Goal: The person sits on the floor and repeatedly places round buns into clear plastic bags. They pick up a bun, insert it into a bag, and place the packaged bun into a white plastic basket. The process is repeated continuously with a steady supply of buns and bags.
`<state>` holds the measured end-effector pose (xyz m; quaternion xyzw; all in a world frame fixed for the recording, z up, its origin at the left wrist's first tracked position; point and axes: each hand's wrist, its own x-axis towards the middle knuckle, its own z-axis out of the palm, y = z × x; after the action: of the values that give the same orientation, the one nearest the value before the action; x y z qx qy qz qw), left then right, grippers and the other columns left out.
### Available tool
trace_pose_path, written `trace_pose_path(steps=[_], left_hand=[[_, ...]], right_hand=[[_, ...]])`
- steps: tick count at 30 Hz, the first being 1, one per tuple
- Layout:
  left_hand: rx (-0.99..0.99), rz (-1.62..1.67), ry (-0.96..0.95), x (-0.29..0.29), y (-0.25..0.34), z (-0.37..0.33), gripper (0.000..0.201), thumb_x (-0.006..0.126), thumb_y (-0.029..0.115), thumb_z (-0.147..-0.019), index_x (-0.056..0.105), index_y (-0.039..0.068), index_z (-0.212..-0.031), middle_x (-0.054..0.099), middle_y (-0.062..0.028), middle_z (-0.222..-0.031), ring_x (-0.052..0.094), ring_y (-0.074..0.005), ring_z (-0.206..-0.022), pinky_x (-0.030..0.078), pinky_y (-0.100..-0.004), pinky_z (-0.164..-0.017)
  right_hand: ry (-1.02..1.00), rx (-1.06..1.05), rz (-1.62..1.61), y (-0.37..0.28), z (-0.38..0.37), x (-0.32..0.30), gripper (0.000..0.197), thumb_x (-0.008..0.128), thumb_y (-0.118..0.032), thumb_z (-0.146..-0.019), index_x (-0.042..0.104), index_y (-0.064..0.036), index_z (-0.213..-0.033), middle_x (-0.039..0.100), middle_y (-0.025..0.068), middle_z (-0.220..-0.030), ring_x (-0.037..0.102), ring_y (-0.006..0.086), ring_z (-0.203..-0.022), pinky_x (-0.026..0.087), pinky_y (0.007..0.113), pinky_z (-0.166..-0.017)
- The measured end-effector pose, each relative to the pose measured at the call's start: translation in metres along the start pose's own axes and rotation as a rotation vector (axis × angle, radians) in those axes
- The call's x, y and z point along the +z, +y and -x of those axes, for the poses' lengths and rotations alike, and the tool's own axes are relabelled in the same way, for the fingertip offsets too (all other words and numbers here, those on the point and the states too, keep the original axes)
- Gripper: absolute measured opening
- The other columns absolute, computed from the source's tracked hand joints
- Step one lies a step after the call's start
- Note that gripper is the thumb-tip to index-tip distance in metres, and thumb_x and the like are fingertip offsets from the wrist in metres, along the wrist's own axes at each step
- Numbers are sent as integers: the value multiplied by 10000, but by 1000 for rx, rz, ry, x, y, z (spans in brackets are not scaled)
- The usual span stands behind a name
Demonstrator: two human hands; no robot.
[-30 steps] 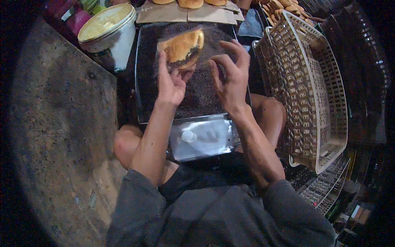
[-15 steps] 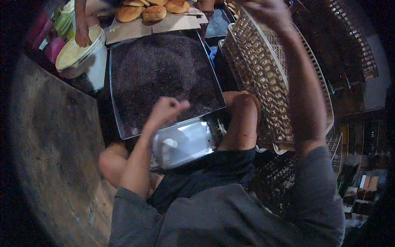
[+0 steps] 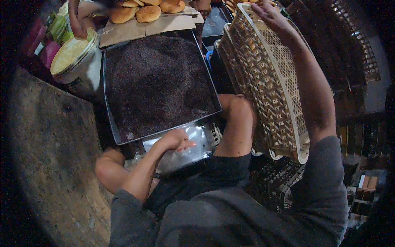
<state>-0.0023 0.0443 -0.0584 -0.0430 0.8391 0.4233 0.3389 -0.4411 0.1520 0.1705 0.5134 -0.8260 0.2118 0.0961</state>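
My left hand [image 3: 177, 140] is over a stack of clear plastic bags [image 3: 197, 154] between my thighs, its fingers curled together. Whatever they pinch, if anything, is too small or hidden to tell. Just ahead of it stands a square metal tray [image 3: 181, 125] filled with dark brown granules [image 3: 160, 82]. My right hand [image 3: 272, 17] reaches out to the far top end of an upright cream plastic crate [image 3: 284, 78], its fingers spread and nothing seen in them.
Round bread buns [image 3: 148, 14] lie on cardboard [image 3: 127, 33] behind the tray. At far left, another person's hand [image 3: 80, 32] dips into a bucket [image 3: 84, 61] of pale yellow cream. More crates [image 3: 234, 70] stand at right; a wooden board [image 3: 57, 152] lies at left.
My left hand has come down from above the tray onto the plastic bags, where a small white round thing no longer shows. The crate has tilted and my right fingers have spread.
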Motion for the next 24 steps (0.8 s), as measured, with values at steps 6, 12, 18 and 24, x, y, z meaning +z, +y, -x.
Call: trace_pose_path(steps=[6,12,18,24], left_hand=[[449,229,1074,-60,27,37,415,753,411,-741,634,31,-623,568,-61,-514,541,-145,-473,391,-303,-447],[163,978,818,-70,-3,30,770,463,706,-820,663,-36,-870,642,-78,-647,590,-185,-528,455,-301,-494],[463,1516,970,-78,-4,47,561,517,523,-884,626,-9,-1023,663,-112,-915,621,-144,-826,479,-272,-742],[381,1547,1165,-87,-9,46,228,697,252,-839,615,49,-904,629,-18,-800,595,-110,-708,459,-251,-626]], right_hand=[[-880,-177,-313,-238,88,72,356,642,-281,-851,589,26,-1023,659,165,-922,640,255,-864,492,378,-760],[-155,101,-749,-269,111,134,164,599,-109,-868,516,-10,-970,624,115,-827,640,196,-751,522,330,-636],[45,625,-1271,-271,180,137,154,590,-117,-887,559,23,-943,639,129,-820,657,189,-711,541,282,-573],[40,668,-1136,-272,169,122,241,566,-221,-922,601,7,-850,635,100,-677,600,146,-504,479,262,-448]])
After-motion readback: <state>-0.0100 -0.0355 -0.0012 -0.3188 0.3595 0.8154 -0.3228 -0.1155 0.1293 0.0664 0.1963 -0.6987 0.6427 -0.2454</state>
